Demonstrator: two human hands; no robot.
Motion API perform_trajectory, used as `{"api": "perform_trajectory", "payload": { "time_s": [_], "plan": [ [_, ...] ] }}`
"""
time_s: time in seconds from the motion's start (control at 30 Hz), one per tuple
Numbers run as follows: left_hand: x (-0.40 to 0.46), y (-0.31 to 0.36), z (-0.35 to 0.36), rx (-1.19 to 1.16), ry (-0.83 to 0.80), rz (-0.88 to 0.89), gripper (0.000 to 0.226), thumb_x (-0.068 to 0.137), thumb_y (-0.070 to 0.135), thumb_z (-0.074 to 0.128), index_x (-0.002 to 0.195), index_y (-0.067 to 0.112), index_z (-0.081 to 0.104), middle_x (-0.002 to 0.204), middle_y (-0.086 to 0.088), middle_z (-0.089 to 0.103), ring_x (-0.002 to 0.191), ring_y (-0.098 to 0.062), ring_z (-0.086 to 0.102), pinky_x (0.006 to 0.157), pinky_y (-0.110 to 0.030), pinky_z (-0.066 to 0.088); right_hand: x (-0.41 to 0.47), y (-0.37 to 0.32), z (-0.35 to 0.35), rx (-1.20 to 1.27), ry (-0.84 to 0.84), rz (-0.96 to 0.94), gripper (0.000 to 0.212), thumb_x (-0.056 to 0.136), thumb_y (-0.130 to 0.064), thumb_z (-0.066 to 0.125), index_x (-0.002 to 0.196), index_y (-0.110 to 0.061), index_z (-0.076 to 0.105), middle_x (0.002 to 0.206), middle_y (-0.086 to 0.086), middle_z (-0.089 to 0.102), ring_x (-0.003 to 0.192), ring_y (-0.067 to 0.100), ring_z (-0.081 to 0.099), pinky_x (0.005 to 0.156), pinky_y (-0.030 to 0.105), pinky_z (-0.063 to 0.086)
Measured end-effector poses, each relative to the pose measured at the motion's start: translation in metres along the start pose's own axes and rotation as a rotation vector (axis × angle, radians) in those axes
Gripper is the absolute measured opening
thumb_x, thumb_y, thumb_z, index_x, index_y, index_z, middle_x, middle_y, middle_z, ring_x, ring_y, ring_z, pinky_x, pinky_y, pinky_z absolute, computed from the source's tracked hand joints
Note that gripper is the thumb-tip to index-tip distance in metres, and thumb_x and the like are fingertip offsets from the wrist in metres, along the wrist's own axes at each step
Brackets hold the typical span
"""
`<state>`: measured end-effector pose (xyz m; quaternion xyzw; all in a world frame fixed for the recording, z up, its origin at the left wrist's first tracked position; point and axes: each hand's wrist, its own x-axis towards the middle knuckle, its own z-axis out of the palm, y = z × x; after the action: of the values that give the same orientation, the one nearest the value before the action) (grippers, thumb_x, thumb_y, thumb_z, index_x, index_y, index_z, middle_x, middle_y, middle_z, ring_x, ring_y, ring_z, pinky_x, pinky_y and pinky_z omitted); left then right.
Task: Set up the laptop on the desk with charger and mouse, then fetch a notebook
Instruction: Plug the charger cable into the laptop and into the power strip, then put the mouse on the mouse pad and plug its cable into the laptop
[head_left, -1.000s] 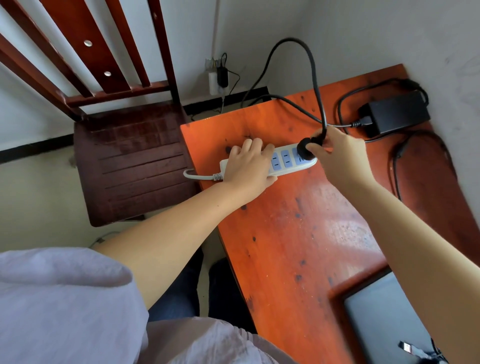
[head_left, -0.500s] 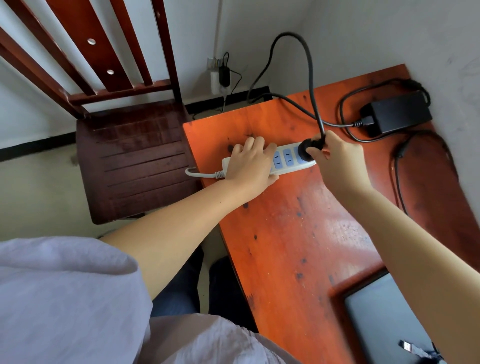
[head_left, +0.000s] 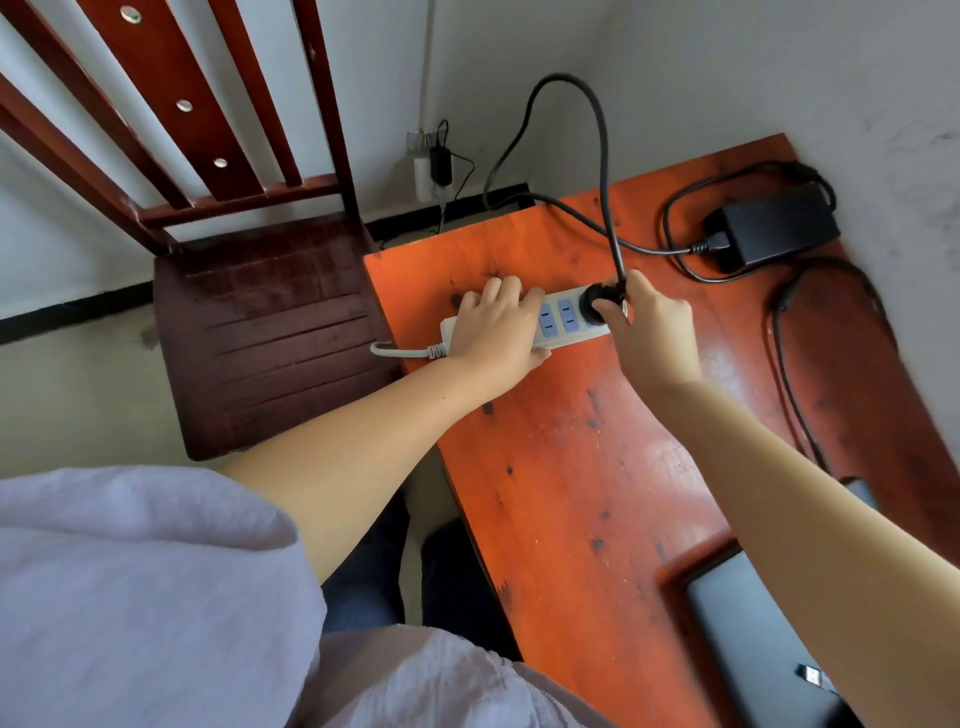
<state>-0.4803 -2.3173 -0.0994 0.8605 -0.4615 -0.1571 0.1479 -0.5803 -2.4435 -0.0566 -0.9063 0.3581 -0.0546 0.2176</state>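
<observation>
A white power strip (head_left: 558, 322) with blue sockets lies near the far left corner of the orange desk (head_left: 582, 467). My left hand (head_left: 498, 327) lies flat over its left end, pinning it down. My right hand (head_left: 649, 322) grips the black round plug (head_left: 597, 304) of the charger cable, which sits in the strip's right socket. The cable loops up and back to the black charger brick (head_left: 779, 223) at the desk's far right. The closed grey laptop (head_left: 748, 634) lies at the bottom right, partly under my right forearm, with a small USB dongle (head_left: 810, 675) on it.
A dark wooden chair (head_left: 260, 322) stands left of the desk. A wall outlet with a small plug (head_left: 434, 166) is on the wall behind. A second black cable (head_left: 795, 374) runs along the desk's right side toward the laptop. Walls close in the desk's far and right sides.
My right hand has pushed the black plug down onto the strip's right socket. The left hand has stayed on the strip.
</observation>
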Motion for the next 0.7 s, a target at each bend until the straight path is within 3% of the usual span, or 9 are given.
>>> {"api": "perform_trajectory", "payload": {
  "time_s": [0.13, 0.2, 0.3, 0.37, 0.5, 0.7],
  "plan": [
    [0.000, 0.004, -0.005, 0.025, -0.047, -0.021, 0.061, 0.084, 0.044, 0.059, 0.134, 0.015, 0.038, 0.126, -0.009, 0.046, 0.120, -0.028, 0.040, 0.094, -0.040, 0.036, 0.004, -0.002, -0.002, -0.010, -0.035, 0.064, 0.015, 0.088, -0.020, 0.054, 0.082, -0.008, 0.047, 0.073, 0.015, 0.060, 0.058, 0.028, 0.046, 0.047, 0.032, 0.034],
    [0.002, 0.007, -0.012, 0.033, -0.103, -0.042, 0.059, 0.085, 0.043, 0.058, 0.132, 0.015, 0.038, 0.128, -0.009, 0.044, 0.123, -0.028, 0.038, 0.096, -0.039, 0.035, 0.007, -0.003, -0.007, -0.021, -0.091, 0.083, 0.013, 0.088, -0.022, 0.055, 0.089, -0.010, 0.050, 0.081, 0.016, 0.062, 0.060, 0.025, 0.047, 0.047, 0.029, 0.035],
    [0.004, 0.012, -0.030, 0.067, -0.125, -0.007, 0.057, 0.085, 0.043, 0.058, 0.130, 0.016, 0.039, 0.129, -0.009, 0.043, 0.123, -0.027, 0.038, 0.095, -0.039, 0.036, 0.003, -0.001, -0.019, 0.056, -0.133, 0.124, 0.038, 0.088, -0.029, 0.057, 0.123, -0.018, 0.048, 0.115, 0.011, 0.063, 0.090, 0.028, 0.059, 0.064, 0.029, 0.045],
    [0.005, 0.020, -0.045, 0.095, -0.062, 0.068, 0.053, 0.085, 0.041, 0.058, 0.129, 0.017, 0.041, 0.127, -0.008, 0.046, 0.121, -0.027, 0.040, 0.093, -0.038, 0.036, -0.005, 0.003, -0.032, 0.120, -0.064, 0.157, 0.050, 0.088, -0.033, 0.058, 0.134, -0.022, 0.042, 0.132, 0.007, 0.056, 0.107, 0.028, 0.057, 0.073, 0.029, 0.045],
    [0.004, 0.054, -0.065, 0.031, 0.040, 0.298, 0.038, 0.088, 0.037, 0.054, 0.120, 0.018, 0.051, 0.118, -0.005, 0.053, 0.113, -0.026, 0.046, 0.089, -0.036, 0.036, -0.041, 0.020, -0.057, 0.160, 0.094, 0.284, 0.046, 0.087, -0.036, 0.059, 0.130, -0.021, 0.047, 0.130, 0.005, 0.058, 0.108, 0.027, 0.058, 0.077, 0.028, 0.044],
    [-0.017, 0.130, -0.044, 0.040, -0.119, 0.595, 0.037, 0.089, 0.038, 0.052, 0.120, 0.018, 0.051, 0.117, -0.007, 0.054, 0.114, -0.027, 0.047, 0.092, -0.039, 0.037, -0.140, 0.054, -0.077, 0.133, 0.231, 0.447, 0.037, 0.091, -0.030, 0.056, 0.123, -0.014, 0.055, 0.124, 0.007, 0.063, 0.115, 0.026, 0.056, 0.094, 0.032, 0.042]
  ]
}}
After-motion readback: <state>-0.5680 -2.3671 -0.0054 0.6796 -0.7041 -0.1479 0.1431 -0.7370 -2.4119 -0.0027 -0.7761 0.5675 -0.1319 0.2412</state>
